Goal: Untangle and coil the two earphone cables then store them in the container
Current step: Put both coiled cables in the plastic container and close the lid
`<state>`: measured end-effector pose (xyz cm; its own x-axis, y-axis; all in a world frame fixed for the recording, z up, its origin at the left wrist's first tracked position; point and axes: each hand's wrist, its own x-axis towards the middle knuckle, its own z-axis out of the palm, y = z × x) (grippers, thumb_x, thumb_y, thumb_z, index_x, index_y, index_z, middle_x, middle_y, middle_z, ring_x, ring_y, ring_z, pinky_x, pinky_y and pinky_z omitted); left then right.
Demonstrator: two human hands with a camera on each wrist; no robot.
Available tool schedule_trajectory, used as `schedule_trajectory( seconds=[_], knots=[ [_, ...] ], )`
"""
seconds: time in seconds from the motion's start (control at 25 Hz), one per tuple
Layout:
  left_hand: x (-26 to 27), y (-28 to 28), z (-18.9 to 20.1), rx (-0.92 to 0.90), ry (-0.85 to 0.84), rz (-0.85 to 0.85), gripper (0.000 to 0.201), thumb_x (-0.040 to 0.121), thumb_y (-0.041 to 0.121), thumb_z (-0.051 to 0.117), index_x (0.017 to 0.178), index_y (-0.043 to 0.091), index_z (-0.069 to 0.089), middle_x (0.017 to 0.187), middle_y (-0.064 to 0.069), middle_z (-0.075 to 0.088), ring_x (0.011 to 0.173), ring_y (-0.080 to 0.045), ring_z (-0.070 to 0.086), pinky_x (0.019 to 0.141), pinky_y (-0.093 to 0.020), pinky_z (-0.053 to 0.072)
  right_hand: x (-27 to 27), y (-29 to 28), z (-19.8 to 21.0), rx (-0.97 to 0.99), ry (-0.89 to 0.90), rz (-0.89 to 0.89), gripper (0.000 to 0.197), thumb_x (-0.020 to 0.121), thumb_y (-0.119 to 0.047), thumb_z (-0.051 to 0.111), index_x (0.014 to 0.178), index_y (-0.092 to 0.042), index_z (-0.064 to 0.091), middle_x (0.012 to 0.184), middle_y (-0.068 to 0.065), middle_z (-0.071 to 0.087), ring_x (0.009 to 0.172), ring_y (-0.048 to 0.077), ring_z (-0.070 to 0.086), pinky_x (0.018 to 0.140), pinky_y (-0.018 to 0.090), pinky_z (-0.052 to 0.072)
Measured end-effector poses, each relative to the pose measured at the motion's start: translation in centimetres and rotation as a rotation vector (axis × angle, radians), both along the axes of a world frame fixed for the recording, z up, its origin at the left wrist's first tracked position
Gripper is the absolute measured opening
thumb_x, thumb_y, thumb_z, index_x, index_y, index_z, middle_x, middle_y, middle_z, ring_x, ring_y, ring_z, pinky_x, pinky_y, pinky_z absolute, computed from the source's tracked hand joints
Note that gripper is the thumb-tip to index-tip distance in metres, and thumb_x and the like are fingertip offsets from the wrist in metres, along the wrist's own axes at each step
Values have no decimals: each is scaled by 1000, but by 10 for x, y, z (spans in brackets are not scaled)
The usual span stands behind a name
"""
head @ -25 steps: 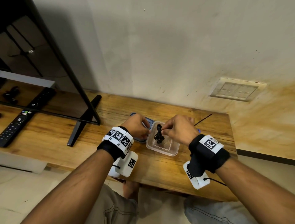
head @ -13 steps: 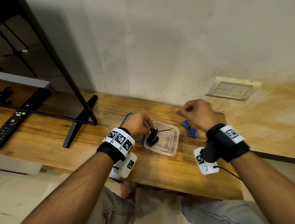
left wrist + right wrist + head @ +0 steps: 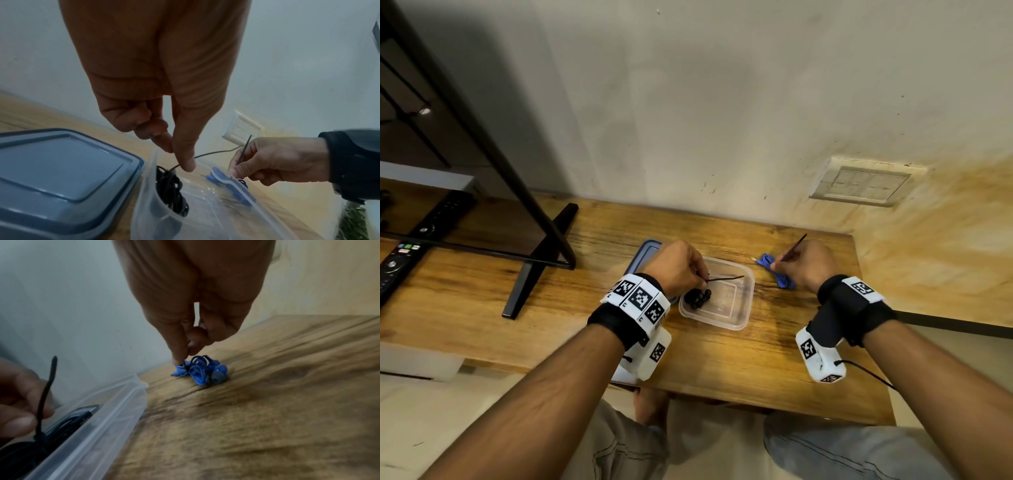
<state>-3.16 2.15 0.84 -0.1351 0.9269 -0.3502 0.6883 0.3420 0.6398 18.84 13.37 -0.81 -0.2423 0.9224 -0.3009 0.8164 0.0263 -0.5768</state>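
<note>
The black earphone coil (image 3: 698, 297) lies in the left end of the clear container (image 3: 739, 318). My left hand (image 3: 703, 282) pinches the thin black tie (image 3: 724, 278) that sticks out of that coil. In the left wrist view the left hand (image 3: 179, 162) sits just above the black coil (image 3: 170, 183). The blue earphone bundle (image 3: 779, 277) lies on the table right of the container. My right hand (image 3: 774, 265) pinches the bundle's black tie (image 3: 796, 246). In the right wrist view the right hand (image 3: 185, 356) touches the blue bundle (image 3: 202, 369).
A blue-grey lid (image 3: 645, 255) lies left of the container, partly under my left hand. A TV stand leg (image 3: 534, 270) and a remote (image 3: 399, 260) are at the left. The wall with a switch plate (image 3: 859, 185) is close behind. The table's right edge (image 3: 873, 325) is near my right wrist.
My right hand left the container, swung right and came down on the blue bundle. The black coil stayed in the container, my left hand still on its tie.
</note>
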Motion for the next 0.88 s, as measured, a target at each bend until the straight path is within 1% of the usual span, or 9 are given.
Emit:
schedule_trajectory(
  seconds=[0.08,0.2,0.24,0.28,0.36,0.4,0.52,0.72,0.88],
  knots=[
    [0,0,0,-3,-1,-5,10,78,12,80,85,17,77,72,10,66,66,-2,61,57,-14,45,2,0,11,15,30,28,7,80,-12,80,75,-12,74,78,2,71,79,16,66,64,23,44],
    [-4,-1,-1,-6,-28,7,10,77,11,80,86,15,77,69,11,66,64,0,60,55,-11,43,4,-6,35,32,178,78,3,86,-3,72,88,-3,70,70,2,65,53,1,62,49,14,49],
    [-5,0,-1,-8,-38,7,10,77,11,80,87,14,77,69,11,66,64,0,60,55,-11,43,5,-10,41,16,217,112,3,87,-1,70,89,-2,68,70,3,65,49,-1,62,49,12,49],
    [-6,0,-1,-10,-47,7,11,77,11,81,87,13,77,70,11,67,65,-1,61,56,-12,44,5,-13,45,-10,233,166,3,88,-1,69,89,-1,67,71,5,67,53,2,65,56,12,51],
    [-7,0,-2,-15,-59,10,11,77,11,81,88,13,78,71,11,68,67,-1,62,59,-13,45,3,-18,48,-64,204,308,2,88,-2,69,88,-4,68,77,10,72,70,16,71,70,21,56],
    [-7,0,-3,-16,-58,9,12,76,11,81,88,12,78,71,10,68,67,-2,62,60,-14,45,2,-19,47,-87,194,360,4,88,-2,69,87,-6,69,80,11,74,74,19,71,73,23,57],
    [-7,0,-3,-14,-41,0,12,76,12,81,88,12,78,70,10,68,66,-1,61,59,-14,45,-4,-24,41,-149,236,406,13,86,-2,71,82,-13,69,79,7,74,73,15,71,72,23,56],
    [-7,1,-2,-15,-42,4,12,77,11,81,89,12,78,70,10,67,66,-1,61,59,-13,44,-12,-31,33,-121,148,554,10,83,-11,76,85,-19,72,89,-2,76,87,13,71,83,30,57],
    [-7,0,-3,-15,-40,-2,12,77,11,81,88,12,78,70,11,67,66,0,61,59,-13,44,-17,-39,36,-67,72,671,5,85,-11,74,89,-14,73,91,-1,74,86,10,69,79,22,56]
  ],
)
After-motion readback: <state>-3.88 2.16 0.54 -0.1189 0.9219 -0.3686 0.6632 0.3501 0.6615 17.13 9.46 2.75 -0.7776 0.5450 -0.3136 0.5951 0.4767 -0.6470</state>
